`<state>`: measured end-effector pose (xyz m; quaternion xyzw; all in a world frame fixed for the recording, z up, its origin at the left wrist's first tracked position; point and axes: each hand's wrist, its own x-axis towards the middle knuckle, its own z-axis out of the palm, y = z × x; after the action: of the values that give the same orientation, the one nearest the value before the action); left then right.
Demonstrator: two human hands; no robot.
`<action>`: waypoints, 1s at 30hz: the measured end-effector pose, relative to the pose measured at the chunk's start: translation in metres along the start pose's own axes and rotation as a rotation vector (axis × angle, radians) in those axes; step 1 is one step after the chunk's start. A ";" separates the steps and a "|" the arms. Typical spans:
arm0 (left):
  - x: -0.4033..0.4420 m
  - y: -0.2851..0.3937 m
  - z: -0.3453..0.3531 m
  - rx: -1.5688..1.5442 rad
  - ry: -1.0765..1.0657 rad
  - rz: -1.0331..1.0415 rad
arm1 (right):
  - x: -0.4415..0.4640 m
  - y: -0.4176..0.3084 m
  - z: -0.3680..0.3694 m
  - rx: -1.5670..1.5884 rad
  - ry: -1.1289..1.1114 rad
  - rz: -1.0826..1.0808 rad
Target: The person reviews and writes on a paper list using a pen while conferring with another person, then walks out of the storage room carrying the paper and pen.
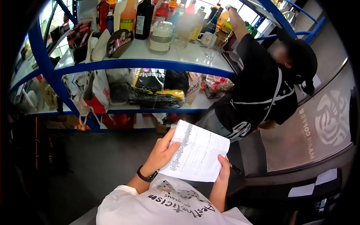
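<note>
A white printed sheet of paper (200,153), covered in rows and columns of small text, is held in front of my chest. My left hand (164,152) grips its left edge, thumb on top and fingers underneath. On the opposite edge, my right hand (224,168) is closed with its thumb on the paper. A dark pen (235,168) sticks out from my right hand, pointing down to the right. The fingers behind the sheet are hidden. A black band (145,174) circles my left wrist.
Blue-framed shelving (150,64) ahead holds several bottles, a glass jar (161,36), a white mug (206,38) and plastic-wrapped packages (159,88). A person in black (258,71) stands close at the right, one arm stretched to the top shelf. Papers (302,190) lie on a dark surface at lower right.
</note>
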<state>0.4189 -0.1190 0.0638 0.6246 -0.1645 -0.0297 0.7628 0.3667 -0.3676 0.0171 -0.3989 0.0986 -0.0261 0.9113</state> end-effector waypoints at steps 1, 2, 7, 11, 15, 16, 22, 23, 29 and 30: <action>0.000 -0.002 0.000 -0.006 0.006 -0.001 | 0.001 -0.002 0.001 -0.007 0.000 0.001; 0.000 -0.003 0.000 -0.011 0.012 -0.002 | 0.002 -0.003 0.001 -0.015 -0.001 -0.001; 0.000 -0.005 -0.002 -0.019 0.016 0.008 | 0.003 -0.005 0.007 -0.036 0.003 -0.007; 0.001 -0.005 -0.004 -0.015 0.020 0.003 | 0.003 -0.004 0.011 -0.030 0.005 0.010; 0.001 -0.003 -0.005 0.003 0.022 -0.008 | 0.004 -0.001 0.010 -0.005 0.007 0.023; 0.001 -0.002 -0.006 0.013 0.023 -0.020 | 0.004 0.001 0.009 0.003 0.010 0.025; 0.003 -0.010 -0.005 0.025 0.018 -0.065 | 0.004 0.011 -0.004 0.009 0.065 0.039; 0.004 -0.012 -0.004 0.025 0.011 -0.081 | 0.003 0.012 -0.005 0.011 0.102 0.053; 0.016 -0.033 0.005 0.048 0.020 -0.169 | 0.010 0.018 -0.027 0.003 0.227 0.087; 0.018 -0.039 0.005 0.048 0.022 -0.195 | 0.012 0.019 -0.030 0.004 0.242 0.096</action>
<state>0.4411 -0.1373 0.0307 0.6559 -0.0954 -0.0931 0.7430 0.3722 -0.3782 -0.0184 -0.3858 0.2269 -0.0305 0.8937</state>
